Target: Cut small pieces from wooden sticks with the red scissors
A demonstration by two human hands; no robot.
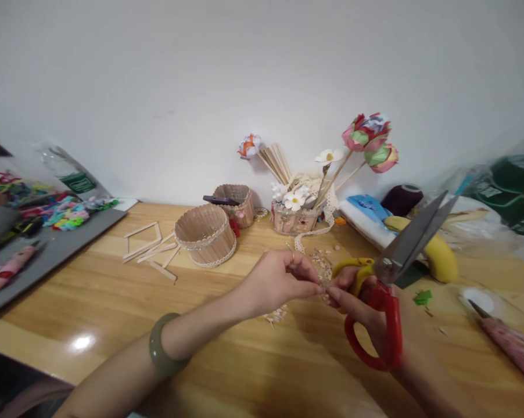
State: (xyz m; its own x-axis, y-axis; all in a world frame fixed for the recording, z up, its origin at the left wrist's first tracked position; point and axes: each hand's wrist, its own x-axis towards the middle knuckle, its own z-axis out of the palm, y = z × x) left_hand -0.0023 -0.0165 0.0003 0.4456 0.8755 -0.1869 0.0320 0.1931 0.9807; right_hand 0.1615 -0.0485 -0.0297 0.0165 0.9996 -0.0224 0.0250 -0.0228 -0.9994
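My left hand (273, 281), a green bangle on its wrist, is closed in a pinch over the table. Its fingertips meet those of my right hand (373, 319), and whatever lies between them is too small to make out. Hooked in my right hand is a pair of scissors (390, 337) with red and yellow handles; the blades point up and to the right, slightly apart. Below and behind the fingertips, small pale wood chips (276, 316) lie scattered. A round basket of wooden sticks (205, 238) stands beyond my left hand.
Loose craft sticks (142, 247) lie left of the basket. Behind stand a second basket with a phone (221, 200) on it and a flower-filled basket (294, 220). Bananas (442, 258), a tissue pack (366, 223) and a pink glue gun (512, 342) are on the right. A grey board (70, 244) is on the left.
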